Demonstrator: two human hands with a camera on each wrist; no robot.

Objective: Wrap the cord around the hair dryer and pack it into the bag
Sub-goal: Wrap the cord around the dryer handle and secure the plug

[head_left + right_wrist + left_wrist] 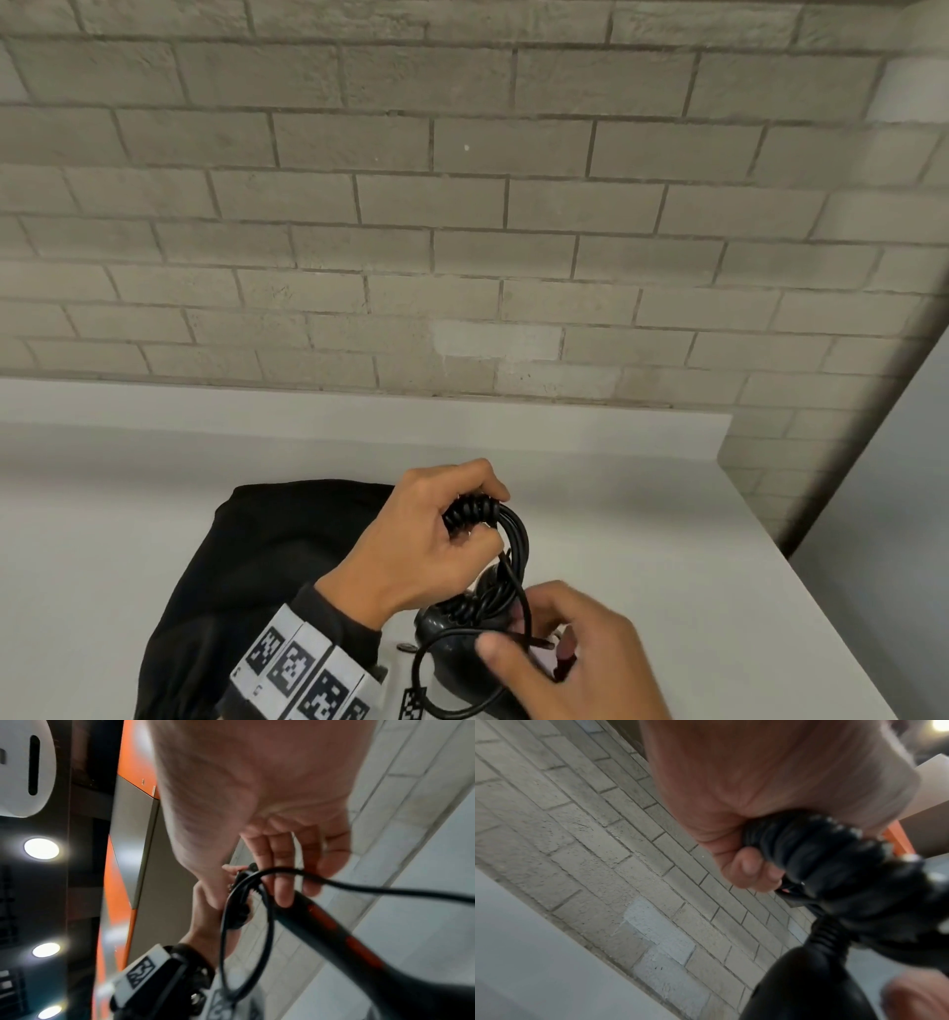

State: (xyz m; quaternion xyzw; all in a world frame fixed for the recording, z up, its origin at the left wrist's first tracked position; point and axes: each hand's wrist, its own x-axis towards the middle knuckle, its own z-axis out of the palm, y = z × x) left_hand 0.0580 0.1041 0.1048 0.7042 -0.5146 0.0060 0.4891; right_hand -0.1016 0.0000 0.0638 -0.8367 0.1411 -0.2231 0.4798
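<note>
My left hand grips the handle of the black hair dryer, which stands tilted over the table. Its fingers curl round several turns of black cord wound on that handle. In the left wrist view the fist closes on the coils. A loose length of cord loops down beside the dryer body to my right hand, which pinches it between thumb and fingers. In the right wrist view the cord runs across my right fingers, beside the dryer. The black bag lies flat to the left, under my left forearm.
A white table ends at a grey brick wall behind. Its right edge runs diagonally close to my right hand. A band with black-and-white markers sits on my left wrist.
</note>
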